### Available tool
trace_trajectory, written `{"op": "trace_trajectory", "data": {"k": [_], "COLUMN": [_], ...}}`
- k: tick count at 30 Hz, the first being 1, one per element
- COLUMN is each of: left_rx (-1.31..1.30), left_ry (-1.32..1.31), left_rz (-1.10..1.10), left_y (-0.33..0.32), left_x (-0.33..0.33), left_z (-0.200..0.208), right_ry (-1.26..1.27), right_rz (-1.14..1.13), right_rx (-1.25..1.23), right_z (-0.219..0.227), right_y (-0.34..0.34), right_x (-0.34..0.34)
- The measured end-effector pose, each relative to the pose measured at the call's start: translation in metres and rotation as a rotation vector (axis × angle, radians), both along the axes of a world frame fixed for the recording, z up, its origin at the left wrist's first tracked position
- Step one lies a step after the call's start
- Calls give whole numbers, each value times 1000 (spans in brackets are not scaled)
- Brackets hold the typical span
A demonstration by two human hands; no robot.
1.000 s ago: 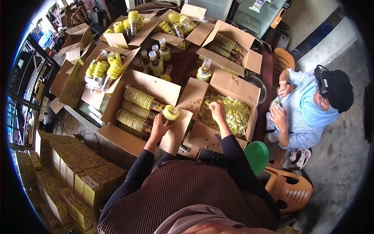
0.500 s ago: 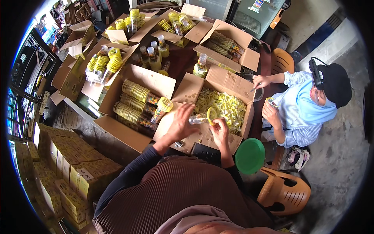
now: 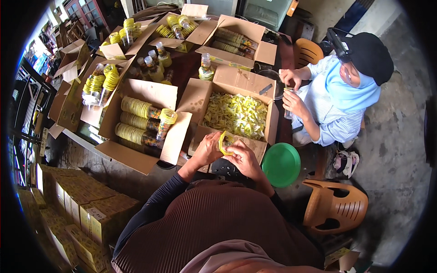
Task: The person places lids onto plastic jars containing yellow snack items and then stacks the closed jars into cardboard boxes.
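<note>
Close in front of my body I hold a clear plastic cup with a yellow rim [image 3: 224,143], its mouth tipped toward me. My left hand [image 3: 207,150] is wrapped round its side. The fingers of my right hand [image 3: 243,159] are bent at the rim and partly cover it. Just beyond my hands stands an open carton [image 3: 271,123] heaped with small yellow-and-white packets [image 3: 234,116]. To its left, another carton [image 3: 125,157] holds stacks of yellow-rimmed cups [image 3: 136,108]. One shorter stack [image 3: 167,120] leans on that carton's right side.
At the right a co-worker [image 3: 334,100] sits holding a clear cup [image 3: 288,111]. A green round plate or lid [image 3: 281,164] and an orange chair [image 3: 337,207] are right of me. More cartons of cups [image 3: 234,42] and bottle-like stacks [image 3: 154,63] fill the table's far side. Closed boxes [image 3: 86,204] are piled at lower left.
The cup has come nearer to my body and turned its mouth toward me. My left hand, earlier spread beside it, now grips it. The co-worker's hands have come together at a cup.
</note>
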State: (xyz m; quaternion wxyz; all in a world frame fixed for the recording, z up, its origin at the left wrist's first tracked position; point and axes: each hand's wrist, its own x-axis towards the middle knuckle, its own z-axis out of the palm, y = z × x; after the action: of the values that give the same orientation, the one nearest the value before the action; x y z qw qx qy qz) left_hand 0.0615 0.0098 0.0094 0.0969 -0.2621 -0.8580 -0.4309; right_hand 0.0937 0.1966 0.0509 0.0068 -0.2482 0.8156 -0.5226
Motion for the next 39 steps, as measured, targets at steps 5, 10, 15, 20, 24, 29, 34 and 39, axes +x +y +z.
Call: {"op": "trace_trajectory", "data": {"k": [5,10,15,20,24,29,34,39], "left_rx": [92,177,60,-122,-181,-145,-51,371], "left_ry": [-105,-239,-208,-278,-340,-402,-467,-848], "left_rz": [-33,-124,-227,-256,-287,-381,-432,-532], "left_y": [17,22,30,35,25,11,7,-7], "left_x": [2,6,19,22,23,25,29,25], "left_z": [20,32,12,11,6,-32,-9,16], "right_ry": [37,-3,186,188,118,-37,-196,-276], "right_rz": [-65,-291,-332,-225,-103,40,100,286], "right_rx": [-50,-172,180,355,355,215,282,19], "right_z": [13,13,15,5,-6,-39,-36,-33], "right_y": [11,25,31,33,38,44,41,44], "right_x": [2,-6,-4,-2,-4,-7,-9,-20]}}
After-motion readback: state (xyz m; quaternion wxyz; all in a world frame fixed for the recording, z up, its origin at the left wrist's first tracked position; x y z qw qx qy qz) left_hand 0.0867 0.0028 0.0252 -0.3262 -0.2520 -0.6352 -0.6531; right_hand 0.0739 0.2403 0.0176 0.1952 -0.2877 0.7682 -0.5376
